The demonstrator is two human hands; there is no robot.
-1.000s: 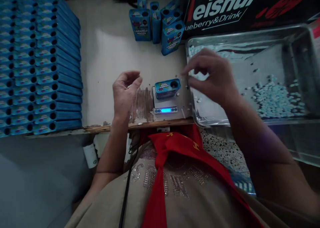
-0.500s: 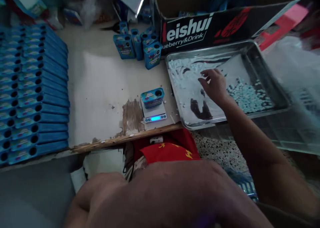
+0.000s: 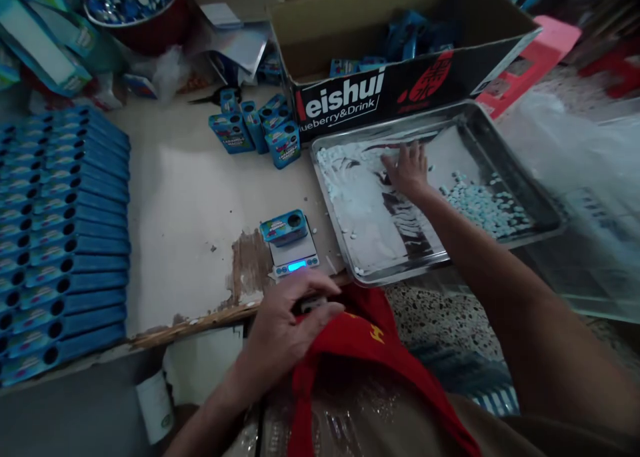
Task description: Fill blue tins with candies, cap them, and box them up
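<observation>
My right hand (image 3: 407,170) reaches into a steel tray (image 3: 520,177), fingers down among small pale candies (image 3: 480,203) and white powder at the tray's back; its fingers are bent and I cannot see whether they hold any. My left hand (image 3: 285,327) lies at the table's front edge, fingers closed on the red cloth (image 3: 360,333) at my chest and over a small white device. A blue candy tin (image 3: 284,227) sits on a small scale (image 3: 295,257) with a lit blue display, between my hands.
Rows of flat blue tins (image 3: 60,237) cover the table's left side. Several upright blue tins (image 3: 260,133) stand at the back beside a black-printed cardboard box (image 3: 400,77). A bowl (image 3: 133,3) and packaging lie at the back left.
The view pulled back and up. My right hand moved from the scale into the tray and further back. My left hand dropped from beside the scale to the red cloth.
</observation>
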